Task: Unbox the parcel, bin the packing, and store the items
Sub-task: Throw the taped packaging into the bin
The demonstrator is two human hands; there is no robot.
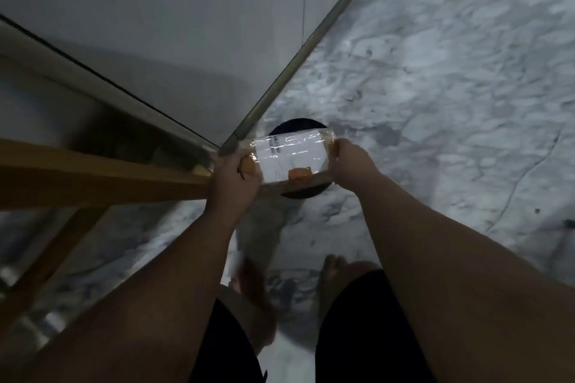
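A small brown cardboard parcel [291,154] with a white shipping label, glossy clear tape and orange tape patches is held level in front of me. My left hand [235,179] grips its left end. My right hand [350,162] grips its right end. Directly below the parcel stands a round black bin [298,129] on the floor; the parcel hides most of its opening. The picture is dim and slightly blurred.
A wooden table edge and slanted leg [102,176] run along the left. White cabinet fronts [174,28] with a metal plinth strip [298,53] fill the upper left. The floor is white-grey marble [451,87]. My bare feet [334,274] stand below.
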